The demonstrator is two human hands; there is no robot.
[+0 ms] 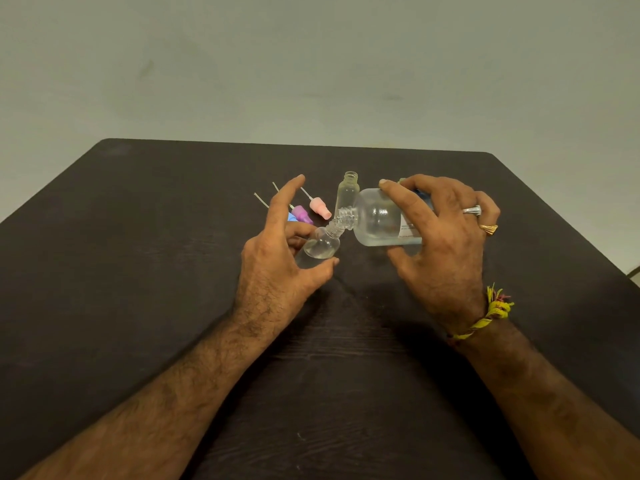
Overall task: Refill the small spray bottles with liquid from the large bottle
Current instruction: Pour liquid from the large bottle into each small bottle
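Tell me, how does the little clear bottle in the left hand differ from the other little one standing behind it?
The small bottle in the left hand is tilted, its mouth against the large bottle that the right hand tips; the standing small bottle is upright on the table, untouched. The held one shows some liquid; the standing one looks empty, though that is hard to tell. Both are clear and uncapped.

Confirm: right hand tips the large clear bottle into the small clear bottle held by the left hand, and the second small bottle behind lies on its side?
Wrong on one point: in the head view the second small clear bottle stands upright, uncapped, not on its side. The rest holds.
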